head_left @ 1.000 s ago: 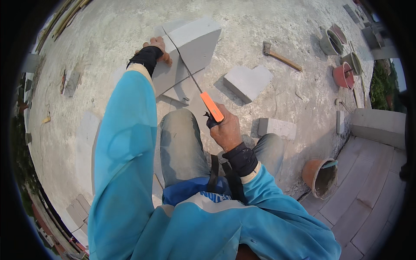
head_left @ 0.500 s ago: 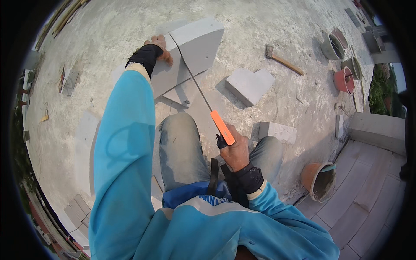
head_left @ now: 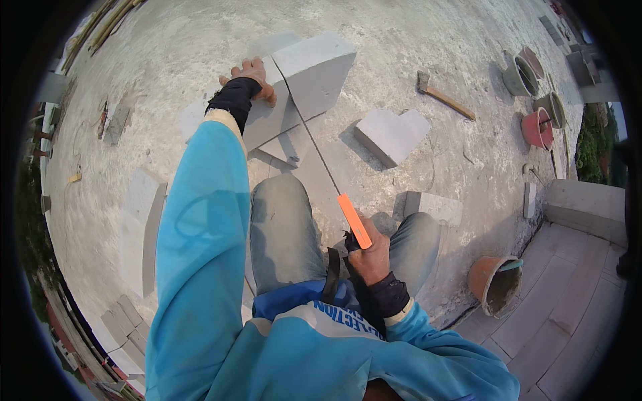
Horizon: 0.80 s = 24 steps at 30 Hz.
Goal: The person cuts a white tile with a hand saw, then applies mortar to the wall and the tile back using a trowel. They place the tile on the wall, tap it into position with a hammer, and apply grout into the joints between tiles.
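On the rough concrete floor (head_left: 200,40), ahead of the person's bent knees, a large pale-grey aerated concrete block (head_left: 319,75) rests partly over a flatter grey slab (head_left: 281,148) whose near end shows beneath it. The left hand (head_left: 254,81) lies on the left part of the block, its fingers apart and spread over the surface rather than closed around anything (a black wrap covers the wrist below it). The right hand (head_left: 372,259) is just above the gap between the knees, its fingers clamped on the orange handle of a handsaw (head_left: 353,219). The saw's thin, dark blade slants up and to the left from the handle, and its far stretch lies along a dark slit across the block, just to the right of the left hand.

To the right of the block, and apart from it, sits a notched grey block (head_left: 391,135); beyond that lies a hatchet (head_left: 447,97) with a wooden handle. A smaller oblong block (head_left: 435,208) is just beyond the right knee. Farther right stand a grey bucket (head_left: 519,79) and a red bucket (head_left: 535,130), while an orange-brown bucket (head_left: 483,279) is tipped toward the right nearer the person (a turquoise strip shows at its mouth). On the left, beside the light-blue left sleeve (head_left: 200,234), another long grey block (head_left: 138,230) lies on the floor.
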Tool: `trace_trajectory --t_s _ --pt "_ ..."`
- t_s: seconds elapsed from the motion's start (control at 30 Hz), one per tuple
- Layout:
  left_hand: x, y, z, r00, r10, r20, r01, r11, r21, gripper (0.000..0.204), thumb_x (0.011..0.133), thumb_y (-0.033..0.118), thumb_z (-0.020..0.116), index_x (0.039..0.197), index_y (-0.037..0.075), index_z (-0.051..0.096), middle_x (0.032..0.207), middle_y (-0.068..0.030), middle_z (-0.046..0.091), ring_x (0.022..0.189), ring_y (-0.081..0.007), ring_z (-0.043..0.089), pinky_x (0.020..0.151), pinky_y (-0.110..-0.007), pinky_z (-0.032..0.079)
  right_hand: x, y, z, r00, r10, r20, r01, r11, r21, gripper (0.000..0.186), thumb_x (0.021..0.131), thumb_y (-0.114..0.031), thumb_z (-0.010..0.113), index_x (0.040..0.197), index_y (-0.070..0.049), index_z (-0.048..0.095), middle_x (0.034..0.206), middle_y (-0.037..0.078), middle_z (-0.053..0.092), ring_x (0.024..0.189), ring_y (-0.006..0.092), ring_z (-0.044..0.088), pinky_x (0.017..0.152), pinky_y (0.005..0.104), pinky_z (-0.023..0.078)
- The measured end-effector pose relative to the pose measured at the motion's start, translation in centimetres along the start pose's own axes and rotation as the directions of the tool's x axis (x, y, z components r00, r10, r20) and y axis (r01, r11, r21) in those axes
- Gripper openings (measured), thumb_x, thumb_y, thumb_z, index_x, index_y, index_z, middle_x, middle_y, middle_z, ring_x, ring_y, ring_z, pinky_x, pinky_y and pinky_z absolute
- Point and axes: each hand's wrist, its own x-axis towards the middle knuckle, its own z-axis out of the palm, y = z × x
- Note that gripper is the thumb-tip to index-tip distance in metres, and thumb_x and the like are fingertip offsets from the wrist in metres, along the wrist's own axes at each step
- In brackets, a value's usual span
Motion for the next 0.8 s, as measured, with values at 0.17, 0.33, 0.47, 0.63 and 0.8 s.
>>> trace_trajectory --t_s 0.17,0.33,0.47,0.63,0.8 --pt "0.7 0.3 0.8 1.000 -0.006 -0.008 0.006 1.000 0.019 0.134 0.060 0.042 0.097 0.165 0.013 0.019 0.165 -0.0129 0.031 0.150 -0.0399 0.033 0.117 -0.065 0.029 8.2 -1.3 2.8 0.987 0.142 0.075 -0.142 0.990 -0.012 0.044 0.082 0.001 0.066 0.125 -0.005 0.068 0.090 0.025 0.071 0.086 0.0396 0.073 0.076 0.0406 0.057" --pt "1.2 -0.6 -0.1 0.998 -0.017 0.060 0.021 0.997 -0.070 0.138 0.057 0.045 0.097 0.165 0.012 0.018 0.166 -0.0153 0.031 0.149 -0.0411 0.035 0.116 -0.064 0.035 17.0 -1.8 6.7 0.993 -0.103 -0.050 0.093 0.982 -0.167 0.043 0.080 -0.007 0.067 0.122 -0.008 0.066 0.086 0.025 0.071 0.080 0.0466 0.069 0.073 0.0516 0.056" --pt "3.4 -1.3 -0.4 0.999 0.016 0.038 -0.012 0.996 -0.088 0.123 0.060 0.039 0.094 0.161 0.013 0.029 0.165 -0.0126 0.032 0.150 -0.0391 0.035 0.115 -0.064 0.032 1.8 -0.8 0.2 1.000 0.017 -0.023 -0.016 0.999 0.037 0.057 0.079 0.002 0.067 0.135 -0.010 0.064 0.101 0.022 0.074 0.087 0.0419 0.073 0.075 0.0439 0.060" --pt "1.9 -0.5 0.9 1.000 0.009 -0.025 -0.009 1.000 0.007 0.133 0.059 0.044 0.095 0.164 0.010 0.020 0.163 -0.0169 0.033 0.147 -0.0436 0.037 0.114 -0.061 0.039 8.4 0.1 2.5 0.993 0.104 0.063 -0.103 0.994 -0.028 0.052 0.078 -0.001 0.068 0.130 -0.007 0.066 0.092 0.023 0.073 0.086 0.0430 0.071 0.077 0.0458 0.059" --pt "0.6 -0.5 -0.7 1.000 0.012 0.020 -0.011 0.999 -0.053 0.134 0.058 0.043 0.096 0.164 0.010 0.019 0.162 -0.0170 0.033 0.146 -0.0445 0.037 0.114 -0.059 0.040 15.6 -1.4 5.8 0.999 -0.039 -0.006 0.038 0.995 -0.089 0.041 0.080 -0.005 0.067 0.122 -0.005 0.067 0.089 0.024 0.072 0.082 0.0475 0.068 0.075 0.0497 0.057"
